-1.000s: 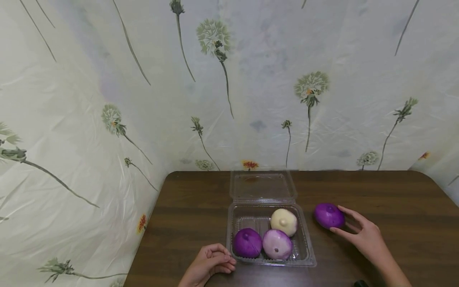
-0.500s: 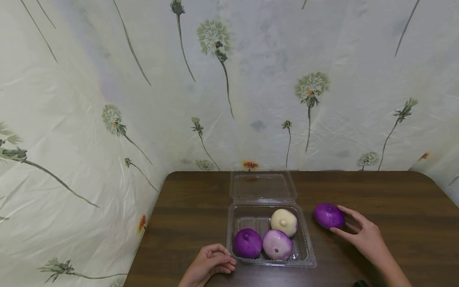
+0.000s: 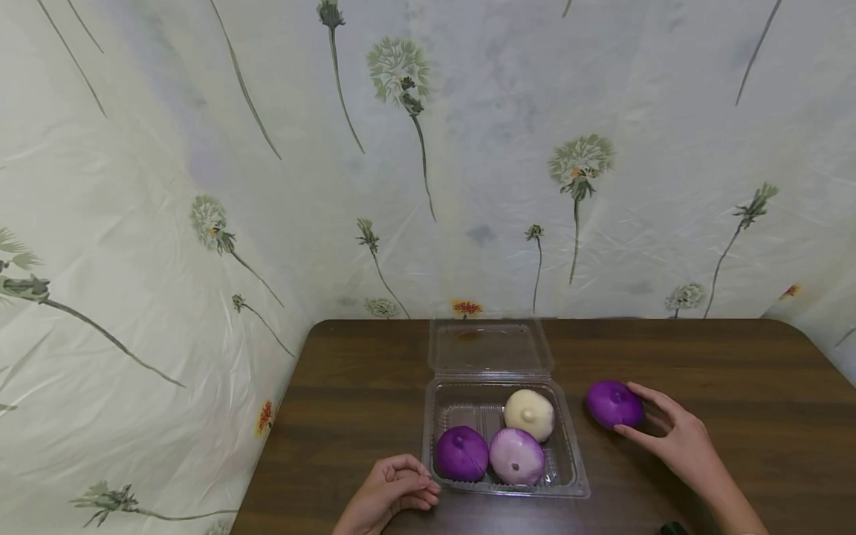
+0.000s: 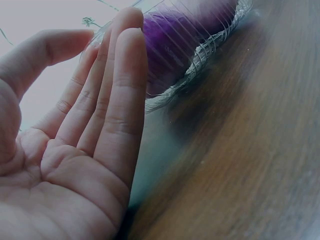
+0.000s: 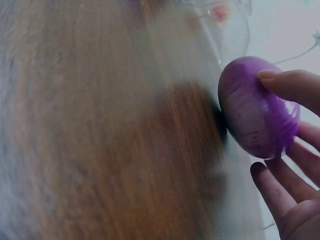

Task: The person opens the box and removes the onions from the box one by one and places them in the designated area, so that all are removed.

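A clear hinged plastic container (image 3: 571,446) lies with its lid folded back on the table. Inside are a purple onion (image 3: 462,455), a pale purple onion (image 3: 518,457) and a whitish onion (image 3: 529,414). At its front left corner is my left hand (image 3: 394,490), fingers nearly straight and fingertips close to the rim; whether they touch it is unclear. Right of the container, my right hand (image 3: 675,431) holds another purple onion (image 5: 257,107) between thumb and fingers. That onion is at or very near the tabletop; I cannot tell whether it rests there.
The transparent lid (image 3: 491,348) lies toward the back edge of the dark wooden table (image 3: 702,364). Behind and left of the table hangs a flower-patterned sheet (image 3: 481,148). A small black object (image 3: 672,528) shows at the bottom edge, beside the right forearm.
My right hand and the purple onion it holds have shifted very slightly toward me. The left hand, the container and the onions in it have stayed in place.
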Demonstrator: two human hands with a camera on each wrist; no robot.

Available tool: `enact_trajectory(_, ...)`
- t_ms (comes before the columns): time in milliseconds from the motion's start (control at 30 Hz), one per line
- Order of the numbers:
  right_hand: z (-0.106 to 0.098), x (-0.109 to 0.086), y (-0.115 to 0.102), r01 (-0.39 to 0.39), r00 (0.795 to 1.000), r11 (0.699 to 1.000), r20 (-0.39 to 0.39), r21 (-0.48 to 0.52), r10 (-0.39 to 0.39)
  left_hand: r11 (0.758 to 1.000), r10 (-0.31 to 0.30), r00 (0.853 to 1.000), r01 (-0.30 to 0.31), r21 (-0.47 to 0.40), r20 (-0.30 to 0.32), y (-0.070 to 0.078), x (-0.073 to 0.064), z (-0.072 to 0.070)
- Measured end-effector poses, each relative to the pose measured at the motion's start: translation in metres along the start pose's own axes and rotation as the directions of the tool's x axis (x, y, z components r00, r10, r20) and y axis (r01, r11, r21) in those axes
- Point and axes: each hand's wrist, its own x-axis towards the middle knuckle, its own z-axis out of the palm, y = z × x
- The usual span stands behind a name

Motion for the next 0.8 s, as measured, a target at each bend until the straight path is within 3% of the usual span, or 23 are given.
enact_trajectory(500,-0.0032,0.0016,-0.0043,-0.014,1.0,1.0,0.015,-0.009,0.014,1.0,0.007,1.0,-0.007,0.004,-0.003,0.0008,-0.0005,0.0)
enact_trajectory(800,-0.0054,0.0041,-0.0092,0.08,0.991,0.991,-0.099,-0.103,-0.09,1.0,0.015,1.0,-0.015,0.004,0.007,0.0001,-0.0002,-0.0003)
